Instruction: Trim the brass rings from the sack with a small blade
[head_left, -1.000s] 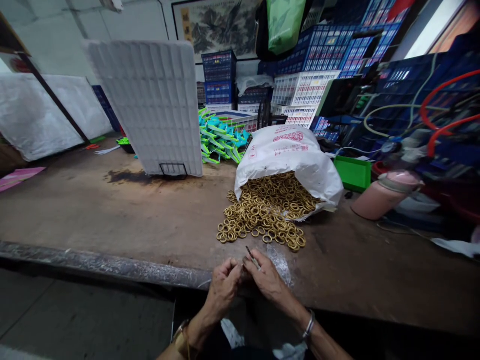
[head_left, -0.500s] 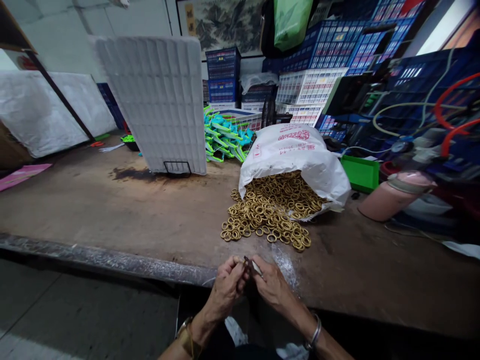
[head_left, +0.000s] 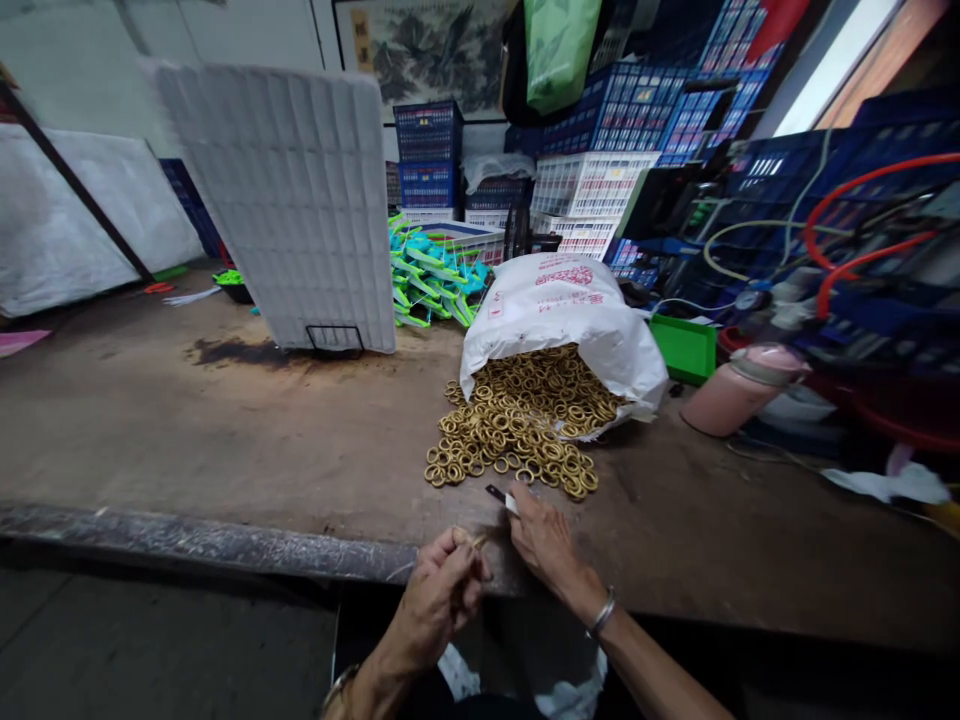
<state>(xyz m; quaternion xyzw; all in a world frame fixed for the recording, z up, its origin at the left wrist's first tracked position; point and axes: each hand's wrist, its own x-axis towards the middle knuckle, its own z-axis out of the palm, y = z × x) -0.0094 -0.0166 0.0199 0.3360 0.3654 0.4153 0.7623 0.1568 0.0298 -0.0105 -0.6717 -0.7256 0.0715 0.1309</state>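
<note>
Above the table's front edge, my left hand (head_left: 441, 582) is closed in a pinch on a gold-coloured ring (head_left: 479, 541), mostly covered by the fingers. My right hand (head_left: 547, 538) grips a small knife (head_left: 496, 494) with a dark blade and a pale handle, its blade pointing left near the loose rings. A heap of gold rings (head_left: 510, 435) spills from the open mouth of a white woven sack (head_left: 551, 305) lying on its side, just beyond my right hand.
A white ribbed panel (head_left: 289, 200) stands upright in a black wire stand (head_left: 334, 340) on the brown table (head_left: 225, 440). Behind it lie green and turquoise pieces (head_left: 431, 275). On the right are a green tray (head_left: 682, 347) and a pink bottle (head_left: 739, 390). Stacked crates (head_left: 427, 155) fill the back.
My right hand with the knife has moved away from my left hand, forward toward the rings. My left hand keeps its pinch, slightly lower. The whole view has shifted a little.
</note>
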